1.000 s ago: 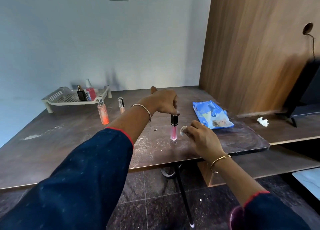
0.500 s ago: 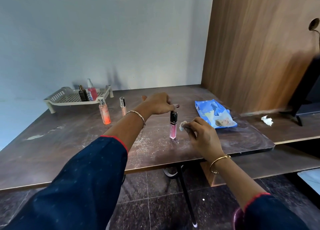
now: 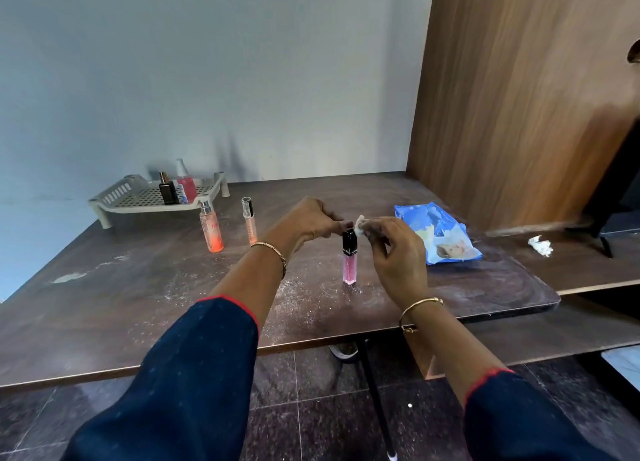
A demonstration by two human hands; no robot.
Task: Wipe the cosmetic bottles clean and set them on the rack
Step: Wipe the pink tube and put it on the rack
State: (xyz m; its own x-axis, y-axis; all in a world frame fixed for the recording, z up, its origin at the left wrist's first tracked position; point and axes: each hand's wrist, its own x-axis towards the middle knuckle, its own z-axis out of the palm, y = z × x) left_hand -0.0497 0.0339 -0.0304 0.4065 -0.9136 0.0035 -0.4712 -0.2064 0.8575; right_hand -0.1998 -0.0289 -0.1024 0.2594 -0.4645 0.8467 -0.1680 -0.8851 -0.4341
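A pink lip-gloss tube [image 3: 349,264] with a black cap stands upright on the dusty brown table [image 3: 138,304]. My left hand [image 3: 310,223] pinches the top of its cap. My right hand [image 3: 391,249] holds a small white wipe [image 3: 360,225] against the cap's upper right side. Further left stand an orange spray bottle [image 3: 211,228] and a slim peach tube [image 3: 249,222]. The beige plastic rack [image 3: 138,197] at the back left holds a dark perfume bottle [image 3: 168,189] and a red bottle [image 3: 187,187].
A blue wet-wipe packet [image 3: 440,233] lies to the right of my hands. A crumpled white wipe [image 3: 540,245] rests on the lower wooden surface at the right. A wooden panel [image 3: 519,96] rises behind it. White dust covers the table around the tube.
My right hand has risen with the wipe from beside the tube's middle up to its cap. My left hand has stayed at the cap top.
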